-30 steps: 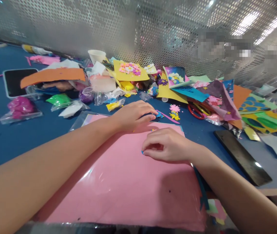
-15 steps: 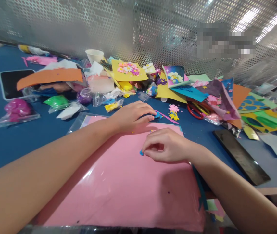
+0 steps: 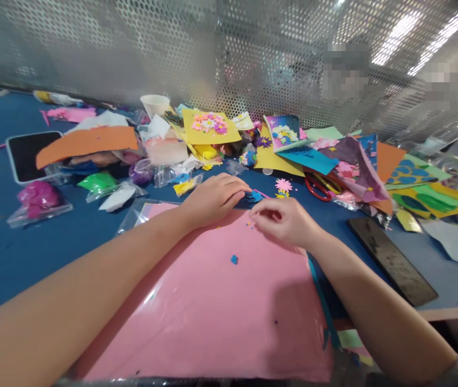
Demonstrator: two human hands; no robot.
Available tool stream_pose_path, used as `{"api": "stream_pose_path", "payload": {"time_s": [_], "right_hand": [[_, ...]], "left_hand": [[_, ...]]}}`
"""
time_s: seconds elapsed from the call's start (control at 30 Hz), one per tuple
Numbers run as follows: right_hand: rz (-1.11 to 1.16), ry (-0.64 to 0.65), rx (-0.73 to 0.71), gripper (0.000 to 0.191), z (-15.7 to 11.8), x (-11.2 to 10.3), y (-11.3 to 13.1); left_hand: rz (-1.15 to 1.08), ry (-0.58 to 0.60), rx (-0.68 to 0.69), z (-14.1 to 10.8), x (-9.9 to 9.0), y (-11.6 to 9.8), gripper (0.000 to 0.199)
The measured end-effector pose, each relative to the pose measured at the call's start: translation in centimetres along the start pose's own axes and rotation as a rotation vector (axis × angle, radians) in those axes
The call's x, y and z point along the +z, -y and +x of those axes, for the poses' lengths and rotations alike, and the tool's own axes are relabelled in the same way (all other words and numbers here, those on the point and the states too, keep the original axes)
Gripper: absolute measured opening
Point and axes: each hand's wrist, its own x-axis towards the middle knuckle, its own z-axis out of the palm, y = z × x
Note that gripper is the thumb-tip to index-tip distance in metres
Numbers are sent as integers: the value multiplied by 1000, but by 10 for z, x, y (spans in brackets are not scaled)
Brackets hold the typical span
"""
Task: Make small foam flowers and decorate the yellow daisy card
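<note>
With the small blue lump (image 3: 234, 259) taken as the centre of the clock, it lies by itself on the pink sheet (image 3: 196, 317), which sits inside clear plastic; neither hand touches the lump. The person's left hand (image 3: 215, 199) is at eleven o'clock, palm down over the far edge of the sheet, its fingers together and reaching toward a flatter blue piece (image 3: 255, 197) at one o'clock; whether those fingertips grip anything, one cannot tell. The right hand (image 3: 283, 219) is between one and two o'clock, fingers curled and thumb drawn in close to the forefinger, a narrow pose; one cannot tell whether something is pinched there. A thin pink stick (image 3: 261, 194) lies by the flatter blue piece, between the two hands; just beyond the right hand are a pink flower (image 3: 283, 185) and a yellow flower (image 3: 282, 194), the latter partly hidden by that hand. Tiny crumbs (image 3: 248, 224) dot the sheet just beside the right fingertips; a dark speck (image 3: 276, 322) shows at five o'clock.

Farther out, a dark slab (image 3: 392, 262) rests at three o'clock; red handles (image 3: 318, 188) show at two; a yellow card (image 3: 211, 134) bearing flowers is near twelve; a white cup (image 3: 155, 105) stands at eleven; a bag of green clay (image 3: 97, 183) lies at ten.
</note>
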Motion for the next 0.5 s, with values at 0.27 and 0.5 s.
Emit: {"api": "stream_pose_path", "payload": {"time_s": [0.27, 0.5], "right_hand": [[-629, -16, 401, 25, 8, -34, -19], [-753, 15, 446, 30, 11, -27, -10]], "left_hand": [[91, -35, -44, -2, 3, 5, 31], [112, -23, -14, -2, 3, 2, 29]]}}
